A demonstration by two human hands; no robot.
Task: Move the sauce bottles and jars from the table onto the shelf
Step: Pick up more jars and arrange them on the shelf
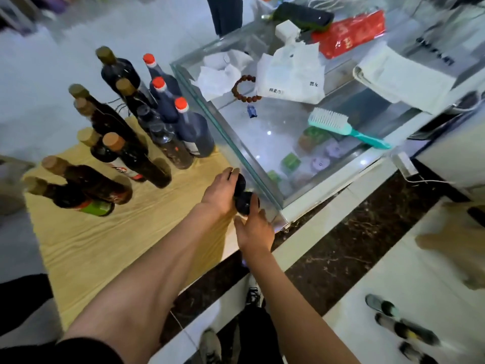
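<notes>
Head view: left hand grips a dark-capped jar at the table edge, beside the glass case. Right hand grips a second jar, touching the first. Jar bodies are hidden under the hands. The bottles stand together farther back on the table. Probably glass: stiff, fragile, fairly heavy (slick if oily). Hold each by the body, not the cap. Shelf not identifiable.
</notes>
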